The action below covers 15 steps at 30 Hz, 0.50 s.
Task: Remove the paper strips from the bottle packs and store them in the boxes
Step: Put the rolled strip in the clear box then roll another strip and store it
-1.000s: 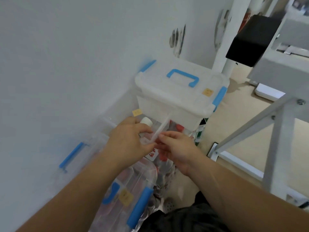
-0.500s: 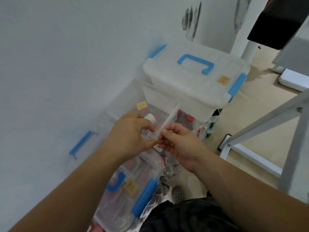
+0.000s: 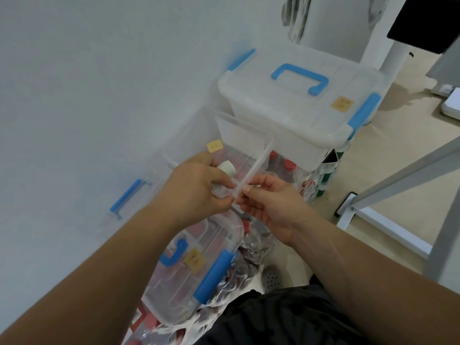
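Observation:
My left hand [image 3: 196, 188] grips a small clear bottle with a white cap [image 3: 227, 167]. A pale paper strip [image 3: 254, 168] runs up and to the right from it, and my right hand [image 3: 271, 207] pinches its lower end. Both hands hover above an open clear box [image 3: 189, 145] with red-capped bottles [image 3: 286, 165] inside. A shut clear box with blue handle and latches [image 3: 301, 95] stands behind it. Another shut box [image 3: 196, 270] lies near my lap, on packs of red-capped bottles [image 3: 251, 247].
A white wall [image 3: 87, 95] runs along the left. The open box's lid with a blue handle [image 3: 128, 196] leans against it. Grey metal frame legs [image 3: 398, 180] cross the beige floor at the right. Green bottles [image 3: 326, 180] stand beside the far box.
The view has shifted closer and downward onto the boxes. My hands stay together on the bottle and strip, with the strip a little more upright.

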Each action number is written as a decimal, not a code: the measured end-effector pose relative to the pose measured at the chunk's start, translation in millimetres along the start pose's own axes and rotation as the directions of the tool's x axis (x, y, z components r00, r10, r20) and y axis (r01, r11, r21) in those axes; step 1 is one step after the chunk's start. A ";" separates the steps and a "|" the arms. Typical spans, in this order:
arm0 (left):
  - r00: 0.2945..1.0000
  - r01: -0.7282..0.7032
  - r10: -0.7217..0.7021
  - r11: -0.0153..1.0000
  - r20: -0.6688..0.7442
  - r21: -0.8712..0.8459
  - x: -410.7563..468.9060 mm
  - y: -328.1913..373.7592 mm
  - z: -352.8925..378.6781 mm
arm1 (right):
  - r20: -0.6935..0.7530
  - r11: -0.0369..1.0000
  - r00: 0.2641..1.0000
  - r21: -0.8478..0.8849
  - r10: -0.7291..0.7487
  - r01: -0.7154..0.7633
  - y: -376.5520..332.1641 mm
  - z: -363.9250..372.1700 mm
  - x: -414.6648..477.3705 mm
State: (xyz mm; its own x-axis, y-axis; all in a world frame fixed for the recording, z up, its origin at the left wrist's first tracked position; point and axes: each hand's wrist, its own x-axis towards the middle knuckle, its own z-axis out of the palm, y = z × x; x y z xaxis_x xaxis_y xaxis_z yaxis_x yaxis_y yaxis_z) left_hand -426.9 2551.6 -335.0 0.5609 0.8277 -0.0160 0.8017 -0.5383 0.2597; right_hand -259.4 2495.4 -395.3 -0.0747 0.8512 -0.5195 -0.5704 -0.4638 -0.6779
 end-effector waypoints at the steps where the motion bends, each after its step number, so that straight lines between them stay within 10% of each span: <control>1: 1.000 -0.003 0.003 1.000 -0.006 0.029 -0.5 1.6 0.5 | 0.001 1.000 1.000 -0.007 -0.005 0.005 -0.2 0.5 -0.3; 15: 0.998 -0.036 0.046 0.974 -0.039 0.223 -0.9 15.7 -2.2 | -0.012 1.000 1.000 -0.009 -0.017 0.017 -3.0 8.9 -0.3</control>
State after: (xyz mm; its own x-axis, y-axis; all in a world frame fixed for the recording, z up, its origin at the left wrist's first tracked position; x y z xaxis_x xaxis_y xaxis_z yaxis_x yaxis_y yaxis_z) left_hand -415.2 2542.7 -328.8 0.5887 0.8077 0.0332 0.8067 -0.5896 0.0387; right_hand -264.9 2498.7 -388.4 -0.0546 0.8561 -0.5139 -0.5642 -0.4511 -0.6915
